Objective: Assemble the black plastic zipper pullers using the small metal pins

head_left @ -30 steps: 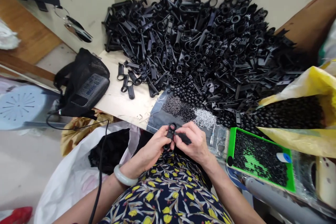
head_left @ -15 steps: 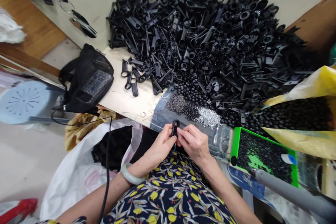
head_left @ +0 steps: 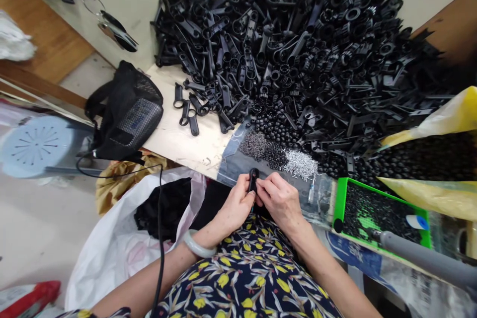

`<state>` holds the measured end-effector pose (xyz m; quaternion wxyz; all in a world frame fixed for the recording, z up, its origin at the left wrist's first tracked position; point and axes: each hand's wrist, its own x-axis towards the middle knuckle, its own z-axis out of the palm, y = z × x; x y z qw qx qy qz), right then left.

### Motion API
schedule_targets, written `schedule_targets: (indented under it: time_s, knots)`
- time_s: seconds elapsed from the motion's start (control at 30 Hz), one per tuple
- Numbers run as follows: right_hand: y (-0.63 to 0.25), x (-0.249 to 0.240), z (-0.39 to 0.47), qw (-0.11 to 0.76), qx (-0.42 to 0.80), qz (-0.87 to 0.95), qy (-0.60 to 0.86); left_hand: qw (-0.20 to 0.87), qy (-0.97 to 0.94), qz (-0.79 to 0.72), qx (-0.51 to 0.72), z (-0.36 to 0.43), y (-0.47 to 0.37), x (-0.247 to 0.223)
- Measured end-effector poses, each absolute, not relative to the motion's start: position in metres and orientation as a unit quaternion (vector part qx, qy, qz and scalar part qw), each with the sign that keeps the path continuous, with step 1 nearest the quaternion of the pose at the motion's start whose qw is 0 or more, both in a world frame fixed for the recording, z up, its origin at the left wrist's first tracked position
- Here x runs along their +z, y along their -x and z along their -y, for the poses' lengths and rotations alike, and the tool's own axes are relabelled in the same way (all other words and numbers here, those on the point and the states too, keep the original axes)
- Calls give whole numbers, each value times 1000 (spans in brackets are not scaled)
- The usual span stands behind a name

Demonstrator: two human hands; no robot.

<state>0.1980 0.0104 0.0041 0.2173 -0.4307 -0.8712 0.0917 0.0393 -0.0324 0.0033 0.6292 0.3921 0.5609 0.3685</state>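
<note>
- Left hand (head_left: 237,202), closed, grips black plastic handle (head_left: 254,179) by desk (head_left: 173,134)'s near edge.
- Smooth face now up; hollow side presumably turned below.
- Right hand (head_left: 282,197) curls beside it; grip unclear.

Bright light whitens the board (head_left: 179,144) at nine o'clock; the black pile (head_left: 294,57) toward one loses detail; distortion stretches the grey tube (head_left: 421,256) toward four.

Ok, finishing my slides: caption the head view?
Left hand holding a black part, right hand at it, before heaped black pieces.

A black part (head_left: 253,182) (slim, round-ended) is held between left hand (head_left: 237,203) and right hand (head_left: 281,199).
</note>
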Motion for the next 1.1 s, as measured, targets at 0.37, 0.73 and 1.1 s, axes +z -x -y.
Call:
schedule_targets:
  time_s: [0.37, 0.73, 1.1]
  knots:
    - [-186, 14, -20, 44, -2, 917, 396, 591, -440, -578, 352, 32, -41, 4]
    - [-179, 18, 3, 32, -16, 928, 371, 678, -312, -505, 434, 30, -37, -4]
    - [-190, 29, -4, 30, 70, 929, 362, 729, -269, -461, 428, 28, -29, -3]
